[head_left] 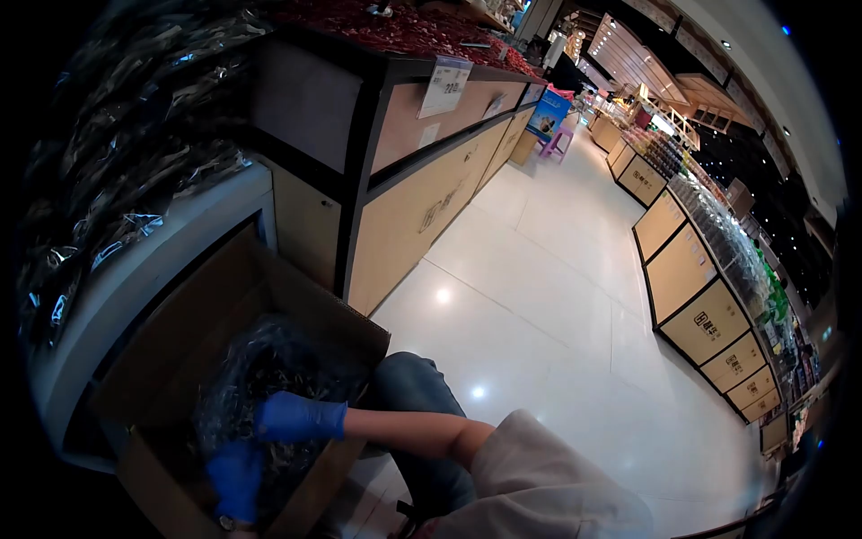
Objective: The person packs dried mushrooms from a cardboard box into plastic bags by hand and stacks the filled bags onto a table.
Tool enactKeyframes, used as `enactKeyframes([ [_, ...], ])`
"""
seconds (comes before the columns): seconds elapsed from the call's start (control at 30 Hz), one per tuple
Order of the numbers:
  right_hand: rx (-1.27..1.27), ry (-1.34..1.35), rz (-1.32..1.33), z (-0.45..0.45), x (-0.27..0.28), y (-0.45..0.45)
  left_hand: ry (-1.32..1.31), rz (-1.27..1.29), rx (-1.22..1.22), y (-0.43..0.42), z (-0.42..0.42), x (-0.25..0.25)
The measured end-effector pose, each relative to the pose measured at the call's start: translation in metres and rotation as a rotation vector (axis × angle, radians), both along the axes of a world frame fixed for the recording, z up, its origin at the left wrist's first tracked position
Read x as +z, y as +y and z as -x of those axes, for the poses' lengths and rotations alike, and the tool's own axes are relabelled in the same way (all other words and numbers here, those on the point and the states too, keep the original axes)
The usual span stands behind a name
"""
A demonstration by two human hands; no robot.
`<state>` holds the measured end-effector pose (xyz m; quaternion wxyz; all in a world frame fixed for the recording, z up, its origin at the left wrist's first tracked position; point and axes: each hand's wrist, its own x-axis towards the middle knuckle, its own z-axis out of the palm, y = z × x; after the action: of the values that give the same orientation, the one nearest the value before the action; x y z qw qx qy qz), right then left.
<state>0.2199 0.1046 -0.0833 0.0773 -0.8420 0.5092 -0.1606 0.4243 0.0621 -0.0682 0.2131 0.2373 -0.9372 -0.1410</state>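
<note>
Both my hands wear blue gloves and are down inside an open cardboard box (pixel 355 319). In the box lies a clear plastic bag (pixel 229 377) with dark, thin dried pieces (pixel 278 373) in it. My right hand (pixel 299 418) is on the bag's near side, its fingers curled in at the plastic. Just below and left of it, my left hand (pixel 235 476) is closed at the bag's edge, with a watch (pixel 226 522) at its wrist. Shadow hides the fingertips of both hands.
Dark shiny dried goods (pixel 117 135) fill a display on the left, above a pale ledge (pixel 206 211). A wooden counter (pixel 422 216) holds red dried goods (pixel 422 31). Across the tiled floor (pixel 530 296) runs another counter (pixel 705 319). A purple stool (pixel 558 144) stands farther off. My knee (pixel 409 382) is beside the box.
</note>
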Motion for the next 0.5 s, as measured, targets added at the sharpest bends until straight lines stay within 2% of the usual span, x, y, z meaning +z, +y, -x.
enactKeyframes([
  [0.03,0.011,0.0,-0.005,-0.001,0.005,0.002,-0.09,0.001,0.018,-0.001,-0.003,-0.006],
  [0.1,0.008,-0.215,0.091,-0.006,0.025,0.013,-0.192,-0.015,0.06,0.007,-0.007,-0.012],
  [0.13,0.028,-0.219,0.086,-0.005,0.027,0.012,-0.131,-0.049,0.038,0.008,0.001,-0.007],
  [0.2,0.018,0.04,-0.076,-0.011,0.029,0.014,-0.075,-0.12,0.034,0.014,0.012,0.013],
  [0.23,0.023,0.001,0.011,-0.009,0.025,0.018,-0.085,-0.166,0.061,0.018,0.012,0.025],
  [0.27,0.05,0.017,-0.019,-0.006,0.035,0.022,-0.129,-0.131,0.028,0.019,0.009,0.019],
  [0.3,0.09,-0.1,-0.03,-0.001,0.031,0.021,-0.172,-0.09,0.008,0.014,0.004,0.011],
  [0.37,0.088,-0.162,-0.087,0.007,0.058,0.021,-0.095,-0.115,-0.008,0.01,0.003,0.044],
  [0.4,0.1,-0.141,-0.022,0.014,0.066,0.022,-0.072,-0.065,0.007,0.008,0.001,0.048],
  [0.43,0.008,-0.283,-0.122,0.018,0.073,0.025,-0.051,-0.008,0.011,0.005,-0.002,0.045],
  [0.47,0.034,-0.286,-0.142,0.032,0.08,0.025,-0.003,0.008,0.036,0.003,-0.006,0.04],
  [0.5,0.037,-0.335,-0.081,0.045,0.075,0.024,0.051,0.032,0.046,-0.001,-0.009,0.036],
])
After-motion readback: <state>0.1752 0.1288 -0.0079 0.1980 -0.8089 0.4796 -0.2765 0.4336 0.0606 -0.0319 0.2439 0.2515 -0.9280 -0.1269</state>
